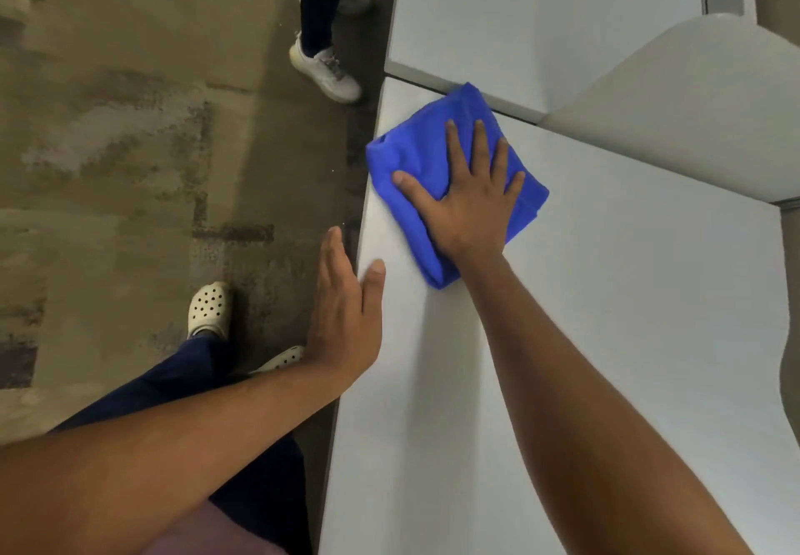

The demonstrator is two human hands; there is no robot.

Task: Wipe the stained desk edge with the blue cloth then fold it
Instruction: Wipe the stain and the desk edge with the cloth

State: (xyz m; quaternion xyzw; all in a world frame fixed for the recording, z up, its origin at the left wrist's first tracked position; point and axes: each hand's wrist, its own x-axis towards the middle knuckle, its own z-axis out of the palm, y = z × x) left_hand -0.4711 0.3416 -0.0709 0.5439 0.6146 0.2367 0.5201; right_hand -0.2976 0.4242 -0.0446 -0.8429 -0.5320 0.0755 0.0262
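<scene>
The blue cloth point(437, 165) lies bunched on the white desk point(606, 294), near its left edge. Its long axis runs diagonally, from the near corner toward the seam at the far side. The right hand point(469, 204) presses flat on it, fingers spread, gripping nothing. The left hand point(346, 316) rests open against the desk edge. I judge wiping is underway; the next move needs pressure along the edge, folding later.

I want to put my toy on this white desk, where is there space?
The white desk is bare right of the right forearm, below the grey curved divider panel. Crowded near the left edge: the right hand presses the folded blue cloth, and the left hand rests on the rim.
</scene>
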